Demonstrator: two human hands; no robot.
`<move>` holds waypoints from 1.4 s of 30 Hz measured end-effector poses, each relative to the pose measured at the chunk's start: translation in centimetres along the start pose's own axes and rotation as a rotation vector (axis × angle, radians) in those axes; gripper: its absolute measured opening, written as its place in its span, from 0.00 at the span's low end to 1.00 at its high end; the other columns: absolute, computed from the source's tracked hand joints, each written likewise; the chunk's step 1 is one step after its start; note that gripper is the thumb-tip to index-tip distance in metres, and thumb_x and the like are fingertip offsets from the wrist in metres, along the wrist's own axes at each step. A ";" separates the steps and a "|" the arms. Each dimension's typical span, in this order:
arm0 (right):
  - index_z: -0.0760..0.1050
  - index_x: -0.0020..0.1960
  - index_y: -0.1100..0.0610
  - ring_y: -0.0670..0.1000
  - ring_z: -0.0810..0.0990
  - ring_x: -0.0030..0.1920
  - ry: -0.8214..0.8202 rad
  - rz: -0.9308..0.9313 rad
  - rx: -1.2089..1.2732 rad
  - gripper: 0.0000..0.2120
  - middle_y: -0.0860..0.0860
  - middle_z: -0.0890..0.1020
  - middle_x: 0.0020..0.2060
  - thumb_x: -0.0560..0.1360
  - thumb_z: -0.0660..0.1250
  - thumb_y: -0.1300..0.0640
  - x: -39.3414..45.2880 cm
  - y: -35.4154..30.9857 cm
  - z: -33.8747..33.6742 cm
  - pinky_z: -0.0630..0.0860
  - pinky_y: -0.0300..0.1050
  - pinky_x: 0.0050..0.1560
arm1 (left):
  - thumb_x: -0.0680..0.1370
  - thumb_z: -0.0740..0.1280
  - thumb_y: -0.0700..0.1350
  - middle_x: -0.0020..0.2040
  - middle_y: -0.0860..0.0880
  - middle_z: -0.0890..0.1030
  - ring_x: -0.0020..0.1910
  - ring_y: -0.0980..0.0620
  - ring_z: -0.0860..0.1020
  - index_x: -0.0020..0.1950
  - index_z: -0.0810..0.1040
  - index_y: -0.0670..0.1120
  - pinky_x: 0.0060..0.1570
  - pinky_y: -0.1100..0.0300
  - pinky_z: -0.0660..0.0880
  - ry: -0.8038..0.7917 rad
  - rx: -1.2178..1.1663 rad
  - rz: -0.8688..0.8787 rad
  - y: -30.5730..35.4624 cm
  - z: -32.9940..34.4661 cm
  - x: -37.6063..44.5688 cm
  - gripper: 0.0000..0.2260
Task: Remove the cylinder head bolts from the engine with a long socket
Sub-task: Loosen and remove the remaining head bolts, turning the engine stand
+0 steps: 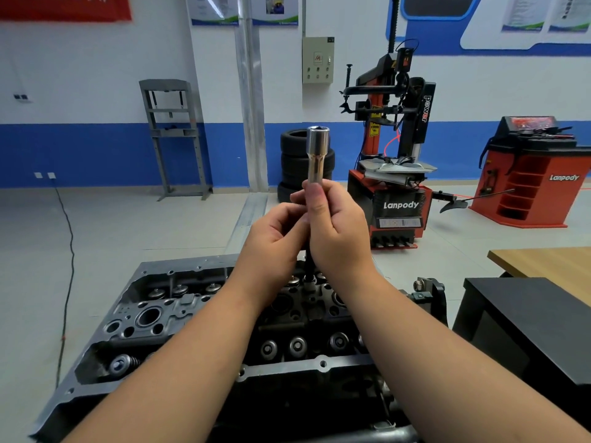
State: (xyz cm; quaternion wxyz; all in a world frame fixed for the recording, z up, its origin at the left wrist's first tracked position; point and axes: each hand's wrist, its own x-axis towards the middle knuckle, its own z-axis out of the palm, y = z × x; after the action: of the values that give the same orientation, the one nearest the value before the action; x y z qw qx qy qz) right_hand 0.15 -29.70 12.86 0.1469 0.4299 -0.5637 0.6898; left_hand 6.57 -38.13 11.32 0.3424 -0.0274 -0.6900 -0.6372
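Head view: both hands, left [275, 241] and right [335, 231], grip the upright socket [317, 155] with curled fingers, above the engine [198, 314].

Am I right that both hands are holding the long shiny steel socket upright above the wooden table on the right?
Not quite. In the head view both hands, left hand and right hand, do hold the long shiny steel socket upright, but above the dark grey metal cylinder head, not the wooden table.
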 end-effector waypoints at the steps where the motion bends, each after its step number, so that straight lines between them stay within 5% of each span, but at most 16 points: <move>1: 0.73 0.49 0.43 0.41 0.82 0.42 -0.002 -0.004 0.006 0.02 0.43 0.82 0.41 0.80 0.63 0.47 0.0 -0.1 -0.1 0.75 0.31 0.42 | 0.83 0.68 0.47 0.46 0.50 0.87 0.45 0.56 0.85 0.55 0.83 0.48 0.43 0.64 0.80 0.014 0.009 0.003 -0.1 -0.1 0.0 0.06; 9: 0.78 0.50 0.50 0.41 0.82 0.44 -0.002 -0.018 -0.008 0.09 0.45 0.84 0.43 0.82 0.60 0.49 -0.1 0.1 -0.1 0.74 0.29 0.42 | 0.87 0.60 0.51 0.50 0.49 0.87 0.50 0.53 0.86 0.58 0.83 0.50 0.46 0.61 0.81 -0.057 -0.044 -0.056 0.0 0.4 -0.2 0.13; 18: 0.71 0.47 0.44 0.39 0.80 0.39 0.017 -0.063 -0.033 0.05 0.38 0.81 0.37 0.79 0.67 0.49 -0.1 -0.2 -0.2 0.72 0.28 0.38 | 0.80 0.70 0.51 0.48 0.49 0.87 0.46 0.52 0.86 0.54 0.84 0.51 0.44 0.60 0.82 0.015 0.033 -0.004 -0.1 0.0 0.0 0.07; 21: 0.77 0.49 0.50 0.42 0.81 0.41 -0.007 -0.035 -0.011 0.06 0.46 0.83 0.40 0.81 0.63 0.49 -0.2 -0.1 -0.1 0.73 0.28 0.40 | 0.84 0.64 0.51 0.48 0.49 0.87 0.47 0.53 0.86 0.54 0.86 0.53 0.44 0.60 0.82 -0.024 -0.023 -0.043 0.0 0.3 -0.1 0.10; 24: 0.79 0.52 0.56 0.39 0.81 0.43 -0.022 -0.012 -0.011 0.13 0.43 0.83 0.40 0.82 0.61 0.49 -0.1 0.1 -0.1 0.73 0.28 0.41 | 0.86 0.62 0.53 0.46 0.49 0.87 0.46 0.53 0.85 0.53 0.86 0.52 0.42 0.61 0.80 -0.049 -0.024 -0.064 0.2 0.4 -0.2 0.13; 27: 0.77 0.52 0.52 0.41 0.82 0.44 -0.025 0.015 0.001 0.11 0.42 0.83 0.42 0.81 0.61 0.47 0.0 0.2 0.0 0.76 0.32 0.43 | 0.85 0.65 0.49 0.46 0.49 0.87 0.46 0.53 0.85 0.54 0.85 0.50 0.43 0.62 0.80 -0.016 0.006 -0.024 0.2 0.1 -0.1 0.10; 29: 0.74 0.51 0.46 0.40 0.82 0.43 -0.008 0.000 0.016 0.04 0.43 0.82 0.42 0.80 0.65 0.47 0.0 0.0 -0.1 0.75 0.31 0.42 | 0.83 0.69 0.49 0.47 0.47 0.87 0.46 0.47 0.86 0.54 0.85 0.48 0.43 0.56 0.83 0.011 0.023 -0.016 -0.1 -0.1 0.0 0.07; 32: 0.70 0.47 0.45 0.38 0.80 0.38 0.027 -0.065 -0.016 0.06 0.44 0.80 0.38 0.79 0.68 0.50 -0.1 -0.3 -0.2 0.72 0.28 0.38 | 0.81 0.71 0.48 0.47 0.44 0.87 0.48 0.41 0.85 0.53 0.83 0.45 0.47 0.48 0.84 0.032 0.045 -0.026 -0.3 -0.2 0.2 0.07; 38: 0.79 0.50 0.54 0.39 0.81 0.44 -0.003 -0.042 -0.038 0.11 0.42 0.83 0.41 0.82 0.61 0.50 -0.1 0.2 -0.1 0.72 0.27 0.41 | 0.84 0.61 0.54 0.48 0.49 0.87 0.48 0.53 0.86 0.57 0.83 0.49 0.43 0.62 0.81 -0.050 -0.056 -0.085 0.2 0.4 -0.2 0.14; 42: 0.76 0.49 0.45 0.41 0.82 0.44 -0.007 -0.011 -0.008 0.08 0.41 0.83 0.41 0.82 0.59 0.47 0.0 0.1 0.1 0.76 0.32 0.43 | 0.85 0.63 0.49 0.46 0.49 0.87 0.46 0.53 0.86 0.56 0.83 0.46 0.43 0.62 0.80 -0.024 -0.006 -0.039 0.3 0.2 -0.1 0.11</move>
State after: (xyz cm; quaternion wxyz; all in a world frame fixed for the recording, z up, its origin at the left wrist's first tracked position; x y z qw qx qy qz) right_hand 0.09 -29.83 12.80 0.1503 0.4347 -0.5647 0.6852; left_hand 6.71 -37.84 11.48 0.3214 -0.0227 -0.6927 -0.6452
